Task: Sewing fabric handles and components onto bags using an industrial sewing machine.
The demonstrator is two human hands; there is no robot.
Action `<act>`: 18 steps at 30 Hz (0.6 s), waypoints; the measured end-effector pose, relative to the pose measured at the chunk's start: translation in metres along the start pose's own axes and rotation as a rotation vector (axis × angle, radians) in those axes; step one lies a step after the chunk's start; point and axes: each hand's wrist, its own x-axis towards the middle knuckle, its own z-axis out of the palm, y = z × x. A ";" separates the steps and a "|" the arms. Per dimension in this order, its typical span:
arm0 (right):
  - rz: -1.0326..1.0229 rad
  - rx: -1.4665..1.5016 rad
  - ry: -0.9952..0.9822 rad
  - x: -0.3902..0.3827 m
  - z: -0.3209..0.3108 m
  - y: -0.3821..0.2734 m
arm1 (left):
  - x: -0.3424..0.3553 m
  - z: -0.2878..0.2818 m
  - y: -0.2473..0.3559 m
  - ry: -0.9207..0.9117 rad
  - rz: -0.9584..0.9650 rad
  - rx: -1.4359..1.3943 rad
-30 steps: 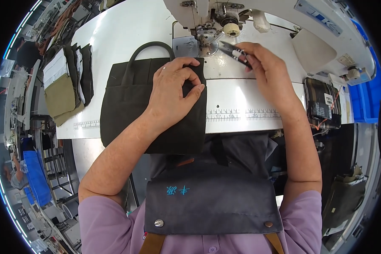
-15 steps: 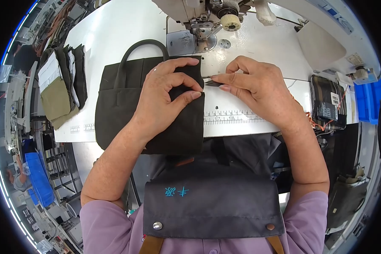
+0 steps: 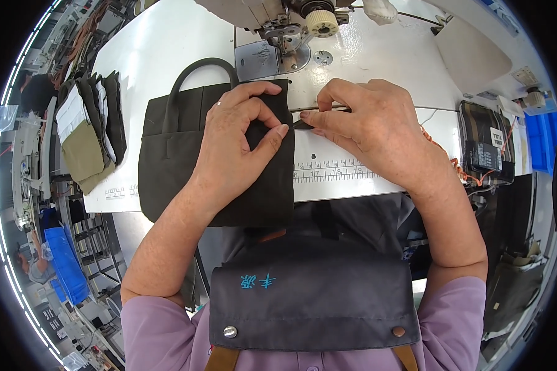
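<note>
A dark olive fabric bag [image 3: 167, 185] lies flat on the white sewing table, its rounded handle [image 3: 198, 63] toward the far side. My left hand [image 3: 232, 139] rests over the bag, with thumb and index finger pinching its right edge and the other fingers curled above. Just right of that edge, my right hand [image 3: 377, 127] is closed around small dark thread snips [image 3: 302, 124]. Their pointed end is at the bag's edge, close to my left fingertips. My fingers cover much of the snips.
Beyond the bag stands a sewing machine [image 3: 284, 28] over its metal plate [image 3: 257, 60]. Stacked fabric pieces [image 3: 83, 151] hang over the table's left side. At right lie a dark striped bundle [image 3: 486, 145] and orange cord [image 3: 457, 167]. A printed ruler [image 3: 334, 173] runs along the near edge.
My view has shifted slightly. The right hand has turned a little, its snips staying at the bag's right edge. My left hand keeps its pinch there.
</note>
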 end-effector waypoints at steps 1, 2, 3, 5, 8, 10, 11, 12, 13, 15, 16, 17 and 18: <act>-0.001 0.001 0.002 0.000 0.000 0.000 | 0.001 0.001 0.001 -0.001 0.008 0.021; -0.002 0.002 0.004 -0.001 0.000 0.001 | 0.002 0.001 0.002 -0.003 0.007 0.023; -0.002 0.007 0.007 -0.001 0.001 0.001 | 0.003 0.000 0.002 -0.019 0.000 0.032; -0.011 0.001 0.011 0.000 0.003 0.002 | 0.005 0.000 0.002 -0.035 -0.011 0.045; -0.004 0.004 0.009 -0.001 0.000 0.000 | 0.007 0.000 0.002 -0.051 -0.001 0.050; 0.012 0.012 0.007 -0.001 0.001 -0.001 | 0.007 0.002 0.001 -0.048 0.000 0.048; 0.032 0.017 0.003 0.000 0.001 -0.001 | 0.007 0.002 0.000 -0.046 -0.001 0.050; 0.030 0.017 0.002 -0.001 0.001 -0.001 | 0.007 0.002 0.001 -0.043 0.003 0.041; 0.035 0.049 0.020 -0.001 0.001 0.000 | 0.007 0.003 0.001 -0.040 0.007 0.033; 0.037 0.080 0.036 -0.002 0.001 0.001 | 0.006 0.003 0.000 -0.033 0.010 0.037; 0.053 0.107 0.040 -0.002 0.001 0.001 | 0.006 0.003 -0.001 -0.029 0.013 0.043; 0.068 0.134 0.043 -0.002 0.000 0.001 | 0.006 0.003 -0.001 -0.026 0.013 0.041; 0.065 0.132 0.042 -0.002 0.001 0.000 | 0.006 0.004 -0.001 -0.025 0.013 0.038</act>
